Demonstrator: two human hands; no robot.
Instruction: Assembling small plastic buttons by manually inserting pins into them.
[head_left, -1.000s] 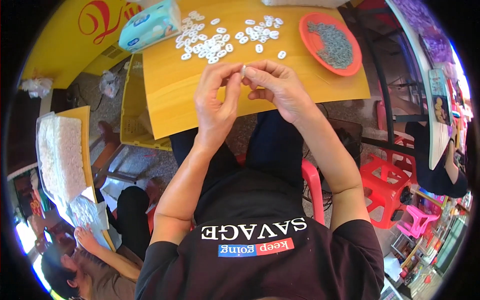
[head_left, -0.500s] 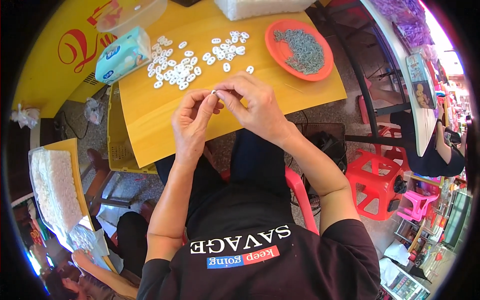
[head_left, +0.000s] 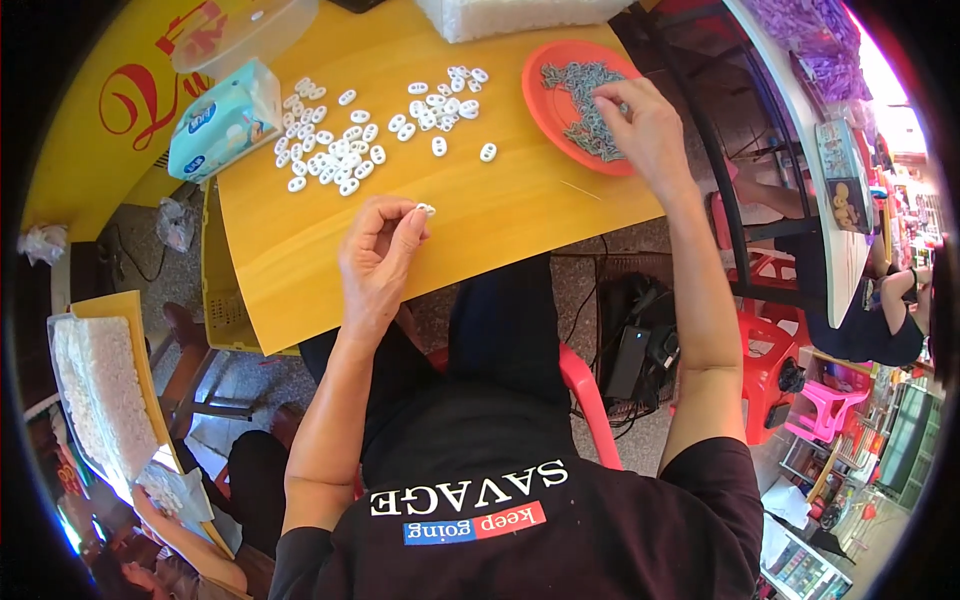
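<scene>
My left hand [head_left: 375, 265] is closed over the near part of the table, pinching a small white oval piece [head_left: 426, 210] between thumb and fingertips. Out to the right, my right hand [head_left: 648, 135] reaches over an orange-red plate [head_left: 541, 112]. Its thumb and index finger come together above a heap of small grey metal pieces [head_left: 580, 80], perhaps screws; whether anything is between them is too small to tell. More white oval pieces with two dark holes lie in a left pile [head_left: 345, 158] and a smaller right pile [head_left: 445, 105]. One loose oval piece [head_left: 488, 152] lies apart, nearer the plate.
A blue tissue pack [head_left: 225, 122] and a clear plastic tub [head_left: 245, 35] stand at the table's left. A large white pack [head_left: 510, 15] sits at the far edge. Below the yellow table [head_left: 300, 250] is a yellow crate [head_left: 228, 310]. Another person's arm [head_left: 190, 535] shows lower left.
My right hand has left the white piece and moved right to the plate. My left hand still pinches the white piece, slightly lower. The whole view has shifted a little.
</scene>
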